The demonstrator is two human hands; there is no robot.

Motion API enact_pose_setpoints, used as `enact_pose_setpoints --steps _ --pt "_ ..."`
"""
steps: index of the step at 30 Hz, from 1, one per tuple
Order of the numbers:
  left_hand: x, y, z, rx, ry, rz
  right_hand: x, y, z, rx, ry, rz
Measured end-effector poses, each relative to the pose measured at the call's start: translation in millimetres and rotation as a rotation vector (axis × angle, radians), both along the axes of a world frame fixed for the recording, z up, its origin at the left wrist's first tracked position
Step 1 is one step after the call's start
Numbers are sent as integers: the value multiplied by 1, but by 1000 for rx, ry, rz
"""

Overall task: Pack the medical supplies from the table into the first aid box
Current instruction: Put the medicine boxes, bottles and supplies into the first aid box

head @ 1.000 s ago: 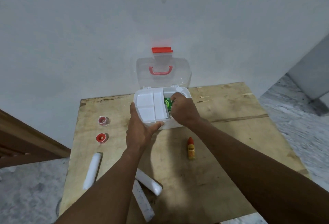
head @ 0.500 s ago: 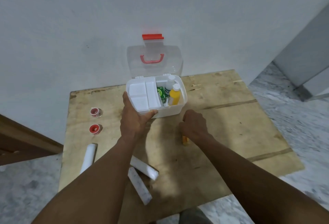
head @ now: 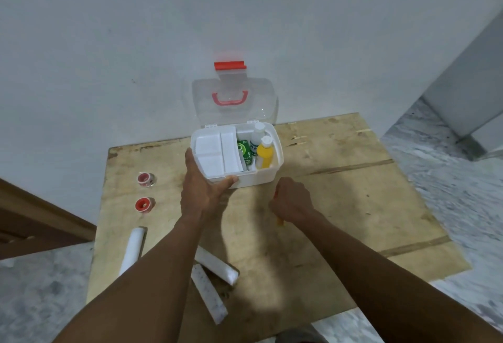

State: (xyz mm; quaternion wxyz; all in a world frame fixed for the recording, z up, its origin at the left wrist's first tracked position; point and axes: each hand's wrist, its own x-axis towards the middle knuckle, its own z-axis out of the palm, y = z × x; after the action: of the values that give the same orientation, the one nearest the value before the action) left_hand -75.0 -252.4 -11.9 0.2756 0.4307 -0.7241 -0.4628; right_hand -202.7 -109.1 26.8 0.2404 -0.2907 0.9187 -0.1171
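Note:
The white first aid box (head: 261, 178) stands open at the table's back edge, its clear lid (head: 234, 103) up against the wall. Inside are a white tray insert (head: 217, 152), a green packet (head: 244, 150), a white bottle (head: 257, 135) and a yellow bottle (head: 264, 153). My left hand (head: 202, 190) grips the box's front left corner. My right hand (head: 292, 201) is closed around a small orange bottle (head: 279, 221) in front of the box; only its lower end shows.
On the wooden table (head: 353, 193) lie two red tape rolls (head: 145, 179) (head: 143, 204) at the left, a white roll (head: 133, 250), and two white packets (head: 217, 263) (head: 208, 292) near the front edge. A marble floor surrounds the table.
My right hand left the box and came down onto the orange bottle in front of it. My left hand stayed on the box's corner.

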Motion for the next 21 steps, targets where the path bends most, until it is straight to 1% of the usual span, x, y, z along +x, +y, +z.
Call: enact_pose_setpoints --steps 3,5,10,14,17,21 --pt "0 1 0 -7 13 -11 -1 -2 25 -106 23 -33" --pt "0 1 0 -10 22 -17 -3 -3 42 -214 59 -47" --pt "0 0 -1 -23 22 -17 -17 -15 69 -583 162 -77" --pt "-1 -2 -4 -12 14 13 -24 -26 63 -828 224 84" --pt "-2 -1 -5 -7 12 8 -33 -24 45 -858 251 203" --pt "-2 1 -4 -20 30 9 -47 -21 21 -834 158 261"
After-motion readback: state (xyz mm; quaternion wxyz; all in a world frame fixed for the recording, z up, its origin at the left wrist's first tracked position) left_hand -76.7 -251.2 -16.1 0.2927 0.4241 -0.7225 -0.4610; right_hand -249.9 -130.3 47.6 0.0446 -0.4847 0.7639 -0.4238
